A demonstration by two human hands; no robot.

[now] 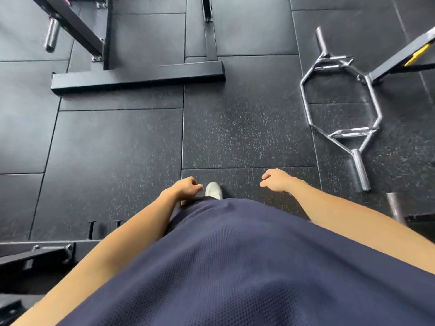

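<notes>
Gym floor [235, 128] of black speckled rubber tiles, viewed from above. A chrome trap bar [350, 132] is laid flat on the tiles at the right, untouched, ahead of the right hand [276, 182] and apart from it. Both hands are held low beside a navy shirt [235, 267]. The fingers are loosely curled and nothing is gripped. A white shoe [213, 190] is seen just beside the left hand [186, 188]. A black rack base [138, 78] is set at upper left.

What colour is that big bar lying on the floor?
The bar is shiny silver chrome, seen best in the head view.
</notes>
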